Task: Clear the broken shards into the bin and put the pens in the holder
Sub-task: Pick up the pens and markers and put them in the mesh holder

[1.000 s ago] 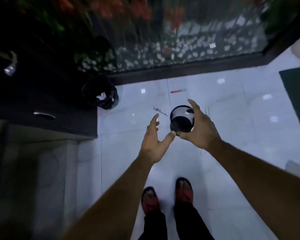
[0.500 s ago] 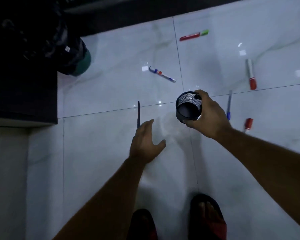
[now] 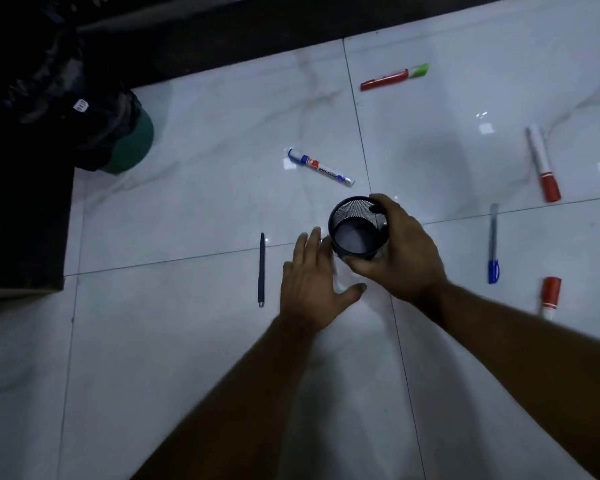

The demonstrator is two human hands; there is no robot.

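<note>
Right hand (image 3: pixel 400 252) grips the mesh holder (image 3: pixel 358 229); left hand (image 3: pixel 314 284) spread open beside it.

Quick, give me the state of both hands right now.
Left hand: open, palm down, holding nothing.
Right hand: closed around the black mesh pen holder.

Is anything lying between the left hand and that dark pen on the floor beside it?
Nothing visible. The left hand is open, palm down, and only bare floor tile separates it from the dark pen to its left. The mesh holder, held in the right hand, sits on the hand's other side.
</note>
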